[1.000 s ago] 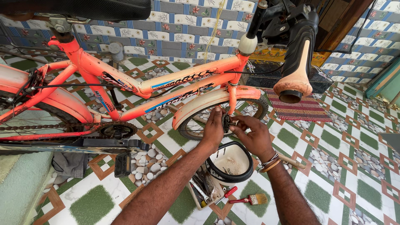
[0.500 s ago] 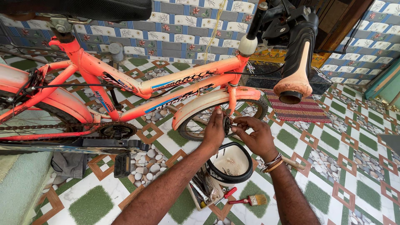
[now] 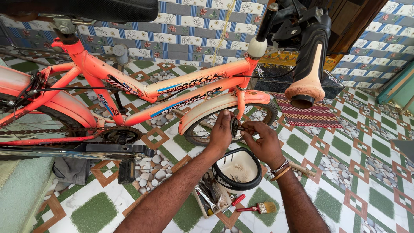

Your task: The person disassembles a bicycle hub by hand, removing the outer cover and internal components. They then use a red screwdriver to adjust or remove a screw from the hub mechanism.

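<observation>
An orange children's bicycle [image 3: 172, 86] stands on the tiled floor, its front wheel [image 3: 207, 129] under a pale mudguard [image 3: 215, 108]. My left hand [image 3: 221, 133] is pressed flat against the left side of the front wheel hub [image 3: 235, 126]. My right hand [image 3: 262, 141] pinches a small dark part at the hub's axle from the right. Both hands sit just below the fork end. The axle itself is mostly hidden by my fingers.
Below my hands lie a white bucket with a black rim [image 3: 238, 169], a small box of tools [image 3: 209, 198], a red-handled tool [image 3: 228, 203] and a paintbrush [image 3: 258, 209]. The handlebar grip [image 3: 307, 73] hangs close overhead. A striped mat [image 3: 302, 113] lies behind the wheel. A pedal [image 3: 126, 169] sticks out left.
Both hands stay at the front hub; my right-hand fingers have shifted slightly on the small part. The bicycle has not moved.
</observation>
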